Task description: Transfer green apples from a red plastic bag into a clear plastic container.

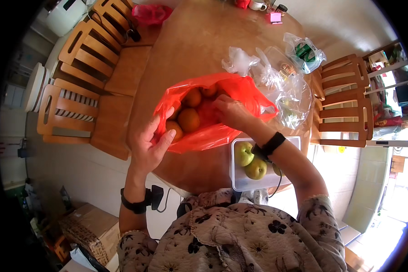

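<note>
A red plastic bag lies open on the wooden table, with several round orange fruits inside. My left hand grips the bag's left edge, its thumb and fingers beside the nearest fruit. My right hand reaches into the right part of the bag; its fingertips are partly hidden, so whether they hold anything is unclear. Below my right forearm stands a clear plastic container holding green pears, partly covered by the arm.
Clear plastic bags lie right of the red bag, beside a bag with green packages. A pink object, a white mug and a jar stand at the far end. Wooden chairs flank the table; a cardboard box sits lower left.
</note>
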A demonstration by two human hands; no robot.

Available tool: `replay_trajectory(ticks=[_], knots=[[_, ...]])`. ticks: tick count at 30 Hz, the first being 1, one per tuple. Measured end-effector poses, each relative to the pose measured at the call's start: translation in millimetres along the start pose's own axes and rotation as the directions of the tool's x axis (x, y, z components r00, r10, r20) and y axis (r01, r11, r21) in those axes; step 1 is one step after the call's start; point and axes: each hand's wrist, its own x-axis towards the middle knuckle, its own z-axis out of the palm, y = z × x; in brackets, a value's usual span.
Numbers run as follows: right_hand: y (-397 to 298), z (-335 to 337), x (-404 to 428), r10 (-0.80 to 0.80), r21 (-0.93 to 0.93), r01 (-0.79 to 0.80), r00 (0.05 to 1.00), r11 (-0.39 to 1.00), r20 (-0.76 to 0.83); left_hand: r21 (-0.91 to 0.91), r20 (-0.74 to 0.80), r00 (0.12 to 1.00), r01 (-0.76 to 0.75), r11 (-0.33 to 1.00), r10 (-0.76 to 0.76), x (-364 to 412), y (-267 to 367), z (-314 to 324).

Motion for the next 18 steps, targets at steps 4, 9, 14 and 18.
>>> replay_trajectory(ticks=[4,9,14,18], knots=[[12.6,27.3,14.1,0.085,-0.407,-0.111,0.993,0.907,-0.082,0.033,0.031,0.999,-0.036,0.999,0.035,0.7,3.8,-4.1],[48.0,31.1,35.0,0.294,-0.542,-0.246,0.956,0.804,0.002,-0.002,0.039,0.999,0.006,1.0,-0.005,-2.6,5.5,-2.0],[33.4,7.1,44.1,0.404,-0.3,-0.331,0.887,0.894,0.225,-0.001,0.002,1.0,0.007,1.0,-0.007,-8.3,0.6,3.0],[11.3,5.8,51.4,0.44,-0.536,-0.237,0.849,0.81,0.291,0.093,0.005,0.99,-0.14,0.986,0.141,-7.4,-6.9,9.8]])
